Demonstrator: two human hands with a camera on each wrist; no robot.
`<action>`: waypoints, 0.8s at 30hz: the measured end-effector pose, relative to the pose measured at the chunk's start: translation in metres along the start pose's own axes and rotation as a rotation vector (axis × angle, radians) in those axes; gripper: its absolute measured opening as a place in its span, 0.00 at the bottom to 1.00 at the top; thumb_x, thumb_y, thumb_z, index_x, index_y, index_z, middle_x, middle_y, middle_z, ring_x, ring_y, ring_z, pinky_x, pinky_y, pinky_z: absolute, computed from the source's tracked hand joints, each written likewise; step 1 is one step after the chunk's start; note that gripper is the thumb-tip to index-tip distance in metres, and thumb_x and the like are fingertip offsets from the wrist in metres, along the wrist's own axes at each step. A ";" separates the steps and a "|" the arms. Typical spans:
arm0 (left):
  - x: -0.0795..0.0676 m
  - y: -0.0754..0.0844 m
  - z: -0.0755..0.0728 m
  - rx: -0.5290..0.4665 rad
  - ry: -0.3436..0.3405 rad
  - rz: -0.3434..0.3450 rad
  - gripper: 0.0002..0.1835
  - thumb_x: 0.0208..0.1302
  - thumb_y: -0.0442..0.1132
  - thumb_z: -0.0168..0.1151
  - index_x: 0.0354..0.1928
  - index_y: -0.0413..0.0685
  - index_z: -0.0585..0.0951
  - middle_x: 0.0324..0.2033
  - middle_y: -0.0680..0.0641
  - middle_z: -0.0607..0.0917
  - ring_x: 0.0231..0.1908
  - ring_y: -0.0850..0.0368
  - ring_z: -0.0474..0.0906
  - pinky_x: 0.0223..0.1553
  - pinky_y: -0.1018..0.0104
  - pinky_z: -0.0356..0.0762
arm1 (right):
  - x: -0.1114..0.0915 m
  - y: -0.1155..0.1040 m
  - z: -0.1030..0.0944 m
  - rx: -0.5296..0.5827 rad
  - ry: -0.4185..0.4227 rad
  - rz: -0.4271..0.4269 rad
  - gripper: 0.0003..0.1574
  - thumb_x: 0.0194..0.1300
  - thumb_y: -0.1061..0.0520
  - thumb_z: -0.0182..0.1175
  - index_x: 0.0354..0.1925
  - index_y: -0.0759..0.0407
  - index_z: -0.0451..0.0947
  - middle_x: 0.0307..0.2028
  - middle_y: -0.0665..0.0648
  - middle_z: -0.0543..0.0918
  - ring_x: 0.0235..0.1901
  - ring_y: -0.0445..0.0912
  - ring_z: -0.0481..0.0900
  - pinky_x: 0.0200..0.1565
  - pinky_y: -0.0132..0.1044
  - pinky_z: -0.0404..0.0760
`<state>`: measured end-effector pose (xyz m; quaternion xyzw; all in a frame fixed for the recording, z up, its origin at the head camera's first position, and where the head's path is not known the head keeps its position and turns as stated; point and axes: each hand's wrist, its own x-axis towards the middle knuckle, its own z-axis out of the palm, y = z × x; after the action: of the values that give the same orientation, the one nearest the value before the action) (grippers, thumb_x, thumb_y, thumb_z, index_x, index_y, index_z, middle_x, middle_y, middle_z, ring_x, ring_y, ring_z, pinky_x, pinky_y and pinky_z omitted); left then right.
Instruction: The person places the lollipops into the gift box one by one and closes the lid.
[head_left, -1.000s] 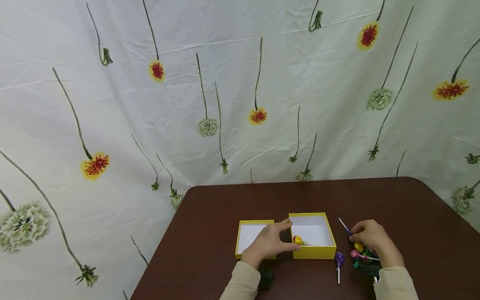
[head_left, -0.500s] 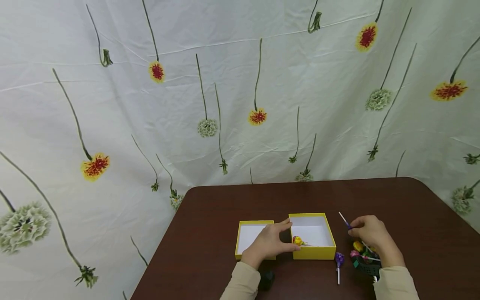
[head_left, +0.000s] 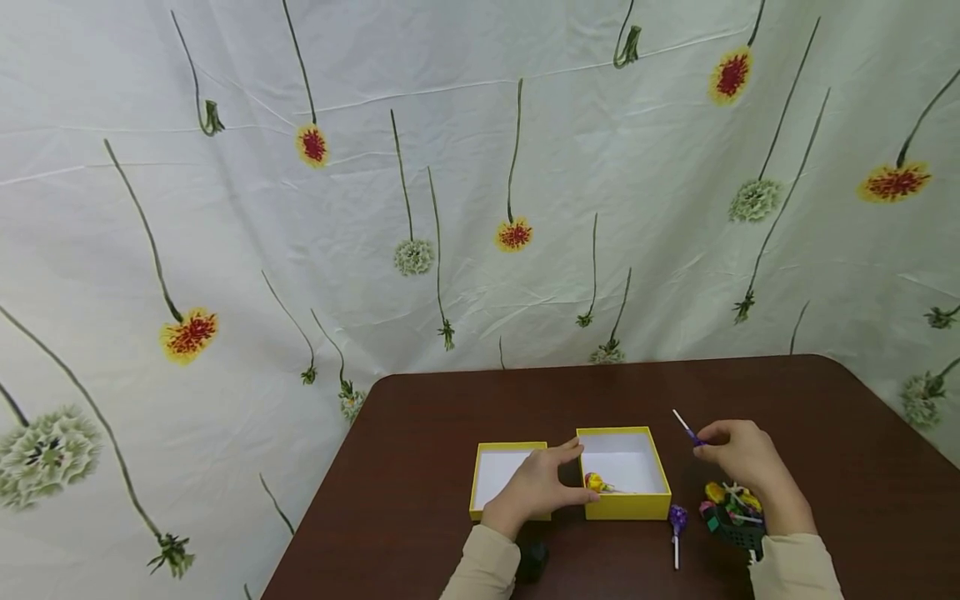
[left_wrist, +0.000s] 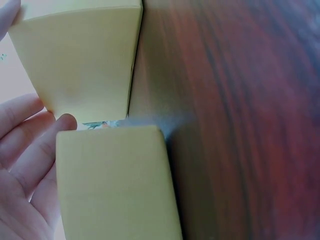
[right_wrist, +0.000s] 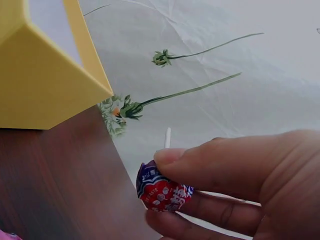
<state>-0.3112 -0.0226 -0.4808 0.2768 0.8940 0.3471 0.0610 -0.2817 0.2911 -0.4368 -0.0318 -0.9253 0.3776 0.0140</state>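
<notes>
My left hand (head_left: 531,490) holds the left side of an open yellow box (head_left: 628,507), thumb at the front corner and fingers at the rear corner. Inside the box, a yellow-wrapped lollipop (head_left: 596,482) lies by the front left. My right hand (head_left: 742,457) pinches a lollipop (right_wrist: 162,192) by its wrapped head, between thumb and fingers; its white stick points up and away. In the right wrist view the wrapper is red and purple-blue with white print. Below that hand stands a small dark basket (head_left: 738,535) of several colourful lollipops, partly hidden by the right wrist.
Left of the box lies a shallower yellow-rimmed tray or lid (head_left: 512,475), partly behind the left hand. A purple lollipop (head_left: 678,518) lies between box and basket. A dark object (head_left: 533,558) sits by the left sleeve. A flowered curtain (head_left: 450,208) hangs behind the brown table (head_left: 420,467).
My right hand has risen away from the basket, carrying the lollipop up and slightly back, so more of the basket shows. The left hand stays on the box.
</notes>
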 end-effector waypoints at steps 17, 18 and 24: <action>0.001 -0.003 0.000 -0.012 -0.006 0.006 0.42 0.56 0.59 0.73 0.71 0.50 0.72 0.73 0.52 0.68 0.71 0.50 0.68 0.69 0.49 0.69 | -0.005 -0.014 0.000 0.007 0.020 -0.065 0.17 0.66 0.61 0.64 0.51 0.70 0.81 0.46 0.71 0.84 0.35 0.50 0.81 0.33 0.42 0.80; 0.001 -0.003 0.000 -0.008 -0.005 0.008 0.43 0.56 0.59 0.73 0.71 0.50 0.72 0.73 0.51 0.68 0.71 0.50 0.68 0.69 0.49 0.69 | -0.005 -0.014 0.001 0.006 0.020 -0.078 0.16 0.66 0.62 0.64 0.51 0.69 0.81 0.46 0.71 0.84 0.34 0.49 0.81 0.32 0.41 0.79; 0.001 -0.003 0.001 0.002 -0.007 0.009 0.43 0.56 0.58 0.74 0.71 0.49 0.72 0.73 0.51 0.68 0.71 0.49 0.68 0.68 0.49 0.71 | -0.006 -0.018 0.004 -0.003 0.040 -0.135 0.15 0.65 0.64 0.64 0.50 0.68 0.82 0.49 0.72 0.83 0.37 0.52 0.80 0.33 0.39 0.78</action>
<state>-0.3136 -0.0234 -0.4831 0.2821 0.8928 0.3457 0.0624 -0.2771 0.2753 -0.4272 0.0231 -0.9255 0.3736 0.0578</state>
